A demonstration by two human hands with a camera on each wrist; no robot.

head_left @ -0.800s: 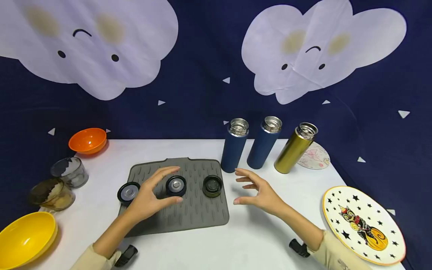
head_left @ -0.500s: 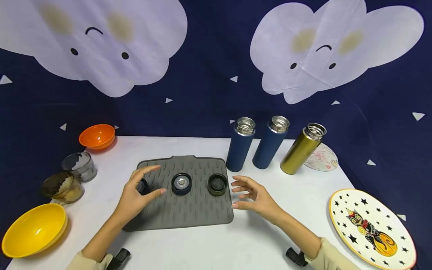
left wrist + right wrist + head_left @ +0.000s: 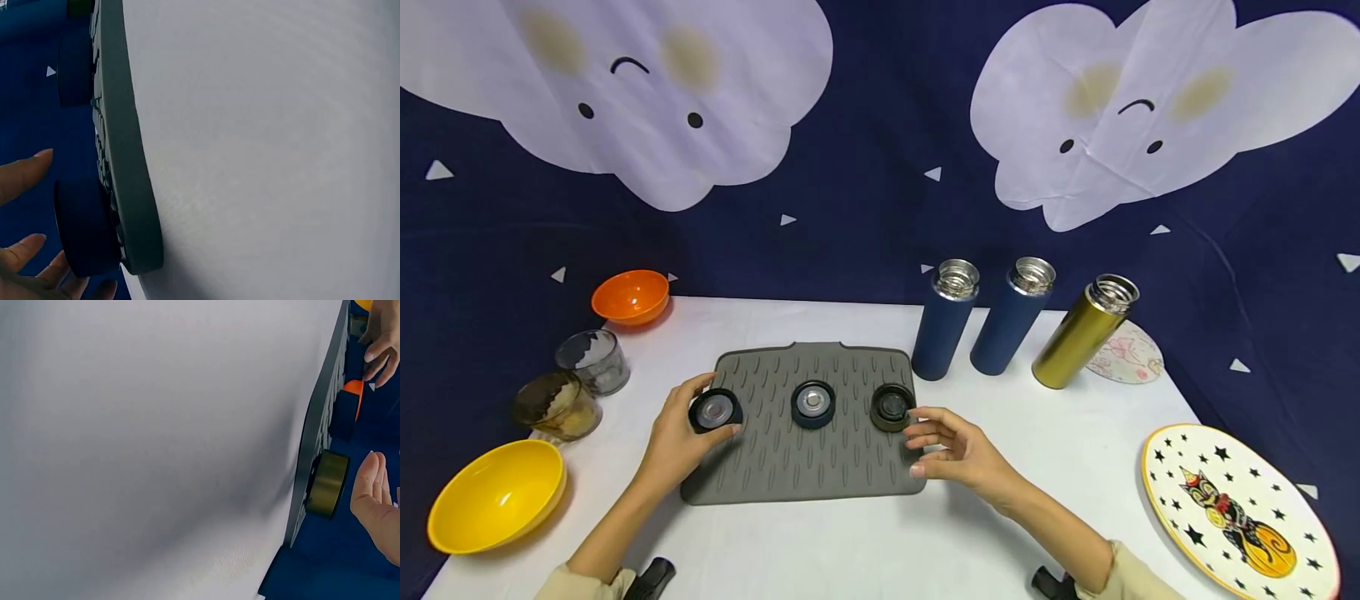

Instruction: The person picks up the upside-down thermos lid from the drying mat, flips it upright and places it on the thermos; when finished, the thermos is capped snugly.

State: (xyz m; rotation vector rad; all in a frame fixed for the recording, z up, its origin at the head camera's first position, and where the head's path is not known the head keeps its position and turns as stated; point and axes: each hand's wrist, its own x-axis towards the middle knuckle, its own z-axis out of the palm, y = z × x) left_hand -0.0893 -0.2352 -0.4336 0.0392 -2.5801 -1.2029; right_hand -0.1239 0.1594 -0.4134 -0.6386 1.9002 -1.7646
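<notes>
Three lids lie in a row on the grey mat (image 3: pixel 805 454). The left hand (image 3: pixel 679 437) pinches the left lid (image 3: pixel 715 410) between thumb and fingers at the mat's left edge. The right hand (image 3: pixel 957 446), fingers loosely spread, touches the olive lid (image 3: pixel 891 407) on the right. The middle lid (image 3: pixel 812 404) lies untouched. Three open flasks stand far right: two blue flasks (image 3: pixel 946 325), one gold flask (image 3: pixel 1082 333).

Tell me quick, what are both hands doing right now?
Left hand: fingers curled round the round black bottle lid on the grey ribbed mat.
Right hand: open, holding nothing, fingertips beside the round olive-gold lid.
</notes>
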